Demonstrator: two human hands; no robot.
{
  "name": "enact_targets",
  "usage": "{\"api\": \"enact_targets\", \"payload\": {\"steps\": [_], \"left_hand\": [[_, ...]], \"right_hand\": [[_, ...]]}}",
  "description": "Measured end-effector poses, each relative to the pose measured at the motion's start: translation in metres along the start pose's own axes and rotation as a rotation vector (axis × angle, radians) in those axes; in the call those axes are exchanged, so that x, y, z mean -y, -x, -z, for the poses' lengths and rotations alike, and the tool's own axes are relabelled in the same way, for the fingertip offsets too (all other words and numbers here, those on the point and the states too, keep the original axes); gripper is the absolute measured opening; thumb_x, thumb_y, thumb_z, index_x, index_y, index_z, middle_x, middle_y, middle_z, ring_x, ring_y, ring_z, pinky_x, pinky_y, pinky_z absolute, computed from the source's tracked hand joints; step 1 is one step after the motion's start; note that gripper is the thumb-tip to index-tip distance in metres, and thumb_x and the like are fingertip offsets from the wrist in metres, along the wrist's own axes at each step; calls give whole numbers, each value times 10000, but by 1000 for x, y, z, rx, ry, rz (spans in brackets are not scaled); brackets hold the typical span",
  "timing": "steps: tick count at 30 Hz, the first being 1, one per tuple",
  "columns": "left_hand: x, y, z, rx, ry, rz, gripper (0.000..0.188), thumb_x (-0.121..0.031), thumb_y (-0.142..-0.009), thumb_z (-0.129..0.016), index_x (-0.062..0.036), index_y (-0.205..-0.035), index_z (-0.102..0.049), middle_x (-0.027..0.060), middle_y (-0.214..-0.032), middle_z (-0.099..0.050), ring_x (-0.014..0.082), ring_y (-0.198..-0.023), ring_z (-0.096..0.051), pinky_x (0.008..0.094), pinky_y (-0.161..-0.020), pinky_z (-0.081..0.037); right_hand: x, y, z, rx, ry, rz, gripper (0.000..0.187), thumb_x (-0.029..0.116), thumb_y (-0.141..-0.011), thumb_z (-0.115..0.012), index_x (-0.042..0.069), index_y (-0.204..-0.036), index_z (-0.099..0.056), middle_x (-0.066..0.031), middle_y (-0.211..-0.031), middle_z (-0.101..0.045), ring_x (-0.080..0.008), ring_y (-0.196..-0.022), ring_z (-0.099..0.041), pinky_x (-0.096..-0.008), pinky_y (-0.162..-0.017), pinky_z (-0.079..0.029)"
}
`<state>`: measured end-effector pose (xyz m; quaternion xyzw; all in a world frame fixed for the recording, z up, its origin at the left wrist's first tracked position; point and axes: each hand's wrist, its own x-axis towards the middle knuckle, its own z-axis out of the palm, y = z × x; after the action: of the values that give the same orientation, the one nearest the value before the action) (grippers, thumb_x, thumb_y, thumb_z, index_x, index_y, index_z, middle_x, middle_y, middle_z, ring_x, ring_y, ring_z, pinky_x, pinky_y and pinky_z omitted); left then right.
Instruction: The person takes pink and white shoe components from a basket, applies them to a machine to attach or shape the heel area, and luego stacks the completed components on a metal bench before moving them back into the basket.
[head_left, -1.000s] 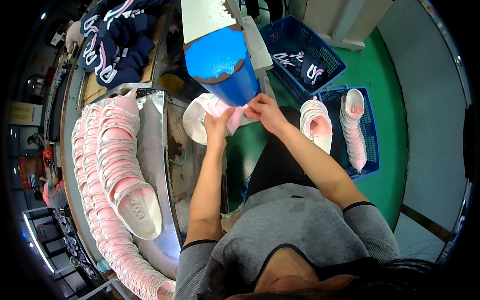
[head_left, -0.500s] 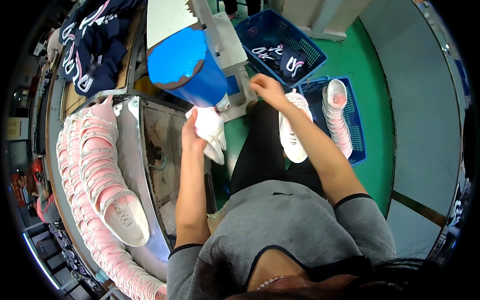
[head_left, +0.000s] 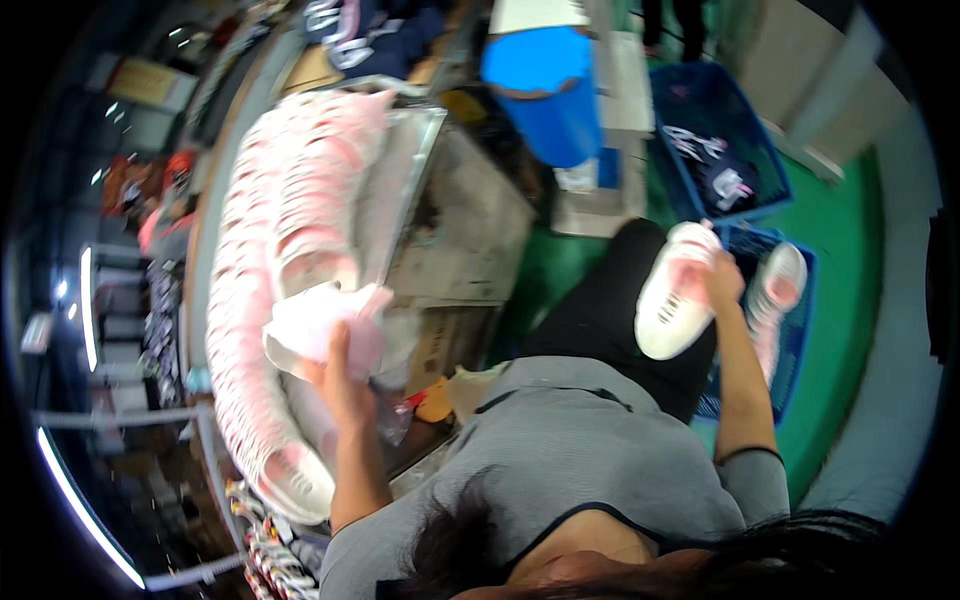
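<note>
My left hand (head_left: 345, 385) grips a white and pink shoe upper (head_left: 330, 325), its thumb on the pale pink material. That upper is just over the front end of a nested row of similar shoe uppers (head_left: 315, 175) on the metal-topped table. It hides part of the row; whether it touches cannot be told. My right hand (head_left: 726, 283) is closed on the side of a short nested stack of white and pink shoe uppers (head_left: 672, 300) above my right thigh. Its fingertips are partly hidden by the stack.
A blue-covered cylinder (head_left: 545, 95) stands on a machine ahead. On the right, one blue basket (head_left: 805, 330) holds more nested shoe uppers (head_left: 782, 275); another blue basket (head_left: 690, 95) holds navy pieces (head_left: 720, 170). Navy pieces (head_left: 380, 40) also lie on the table's far end.
My left hand has carried the upper from beside the blue cylinder to the rows on the left. My right hand has come down onto the stack over my thigh. The view has swung left.
</note>
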<state>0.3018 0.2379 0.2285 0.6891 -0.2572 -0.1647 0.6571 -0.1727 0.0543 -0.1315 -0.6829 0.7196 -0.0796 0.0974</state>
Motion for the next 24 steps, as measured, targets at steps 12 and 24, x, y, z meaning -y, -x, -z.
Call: {"api": "enact_targets", "payload": {"steps": [12, 24], "left_hand": [[146, -202, 54, 34, 167, -335, 543, -91, -856, -634, 60, -1307, -373, 139, -1301, -466, 201, -1130, -488, 321, -952, -391], [94, 48, -89, 1064, 126, 194, 323, -228, -914, -507, -39, -1168, -566, 40, -1114, -582, 148, -1041, -531, 290, -904, -398]], "right_hand": [[60, 35, 112, -456, -919, 11, 519, -1, -731, -658, -11, -1199, -434, -142, -1222, -457, -238, -1138, -452, -329, -985, -352], [233, 50, 124, -388, -977, 166, 1026, 117, -615, -818, -18, -1401, -171, -189, -1402, -308, -293, -1261, -378, -367, -1068, -308]]}}
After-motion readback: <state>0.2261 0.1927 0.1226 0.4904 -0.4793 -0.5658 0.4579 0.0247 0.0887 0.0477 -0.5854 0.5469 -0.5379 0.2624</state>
